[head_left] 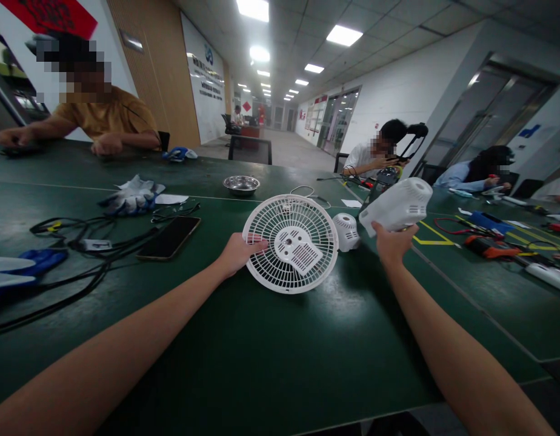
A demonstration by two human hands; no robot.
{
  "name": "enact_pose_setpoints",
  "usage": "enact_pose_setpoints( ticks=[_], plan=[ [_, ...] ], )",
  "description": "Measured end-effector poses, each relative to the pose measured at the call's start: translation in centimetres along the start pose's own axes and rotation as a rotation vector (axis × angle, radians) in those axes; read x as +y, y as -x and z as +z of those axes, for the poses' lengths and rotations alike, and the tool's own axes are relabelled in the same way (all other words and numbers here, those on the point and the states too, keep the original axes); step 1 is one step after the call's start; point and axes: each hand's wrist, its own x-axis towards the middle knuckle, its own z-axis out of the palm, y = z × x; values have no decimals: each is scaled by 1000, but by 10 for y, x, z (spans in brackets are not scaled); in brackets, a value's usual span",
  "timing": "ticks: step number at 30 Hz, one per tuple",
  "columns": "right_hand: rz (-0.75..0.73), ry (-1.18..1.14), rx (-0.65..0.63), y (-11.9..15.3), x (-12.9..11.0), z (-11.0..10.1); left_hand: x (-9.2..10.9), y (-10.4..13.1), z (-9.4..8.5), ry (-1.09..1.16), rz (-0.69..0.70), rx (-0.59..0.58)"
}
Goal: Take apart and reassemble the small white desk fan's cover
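A round white fan grille point(271, 274) with a slotted plate at its centre stands tilted above the green table. My left hand point(239, 253) is closed on its left rim, thumb over the bars. To the right, my right hand point(393, 241) grips a white plastic fan housing point(393, 206) with vent slots, held up off the table. Its fingers are partly hidden behind the housing. Between the two, a smaller white vented motor cover point(346, 232) sits just beside the grille's right edge. A pale cord point(307, 191) loops on the table behind the grille.
A metal bowl point(241, 184) stands behind the grille. Left lie a phone point(170, 237), black cables point(86, 266) and work gloves point(132, 195). On the right are an orange and black tool point(493, 248) and a blue object point(489, 221). Other people sit around the table point(280, 357).
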Motion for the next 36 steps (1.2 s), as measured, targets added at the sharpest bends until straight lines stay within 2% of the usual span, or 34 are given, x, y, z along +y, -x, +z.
enact_pose_setpoints(
  ticks=[3, 5, 7, 10, 12, 14, 18, 24, 28, 32, 36],
  plan=[
    [-31, -27, 63, 10, -22, 1, 0, 0, 0, -2, 10, 4],
    [-70, -48, 55, 19, -35, 3, -2, -1, -1, 1, 24, -15],
    [-76, -34, 6, 29, -43, 7, -4, -3, -2, 1, 37, -24],
    [-29, 29, -141, 40, -46, 15, -6, -5, -2, -4, 42, 3],
    [-5, 53, -212, 45, -44, 19, -5, -4, -1, -5, 39, 11],
    [-8, 46, -218, 46, -41, 22, -4, -4, -1, -1, 27, 2],
    [-19, 25, -152, 41, -37, 20, -3, -3, -2, 4, 23, -10],
    [-12, 68, -54, 15, -16, 1, -10, -7, -4, 6, 54, -4],
    [36, 61, -51, 0, 5, -6, -14, -9, -5, 6, 60, -15],
    [83, 45, -83, -6, 16, -2, -8, -5, -4, 0, 51, -20],
    [-22, -87, -35, -9, 14, -2, -3, -2, -2, 7, 28, -18]
  ],
)
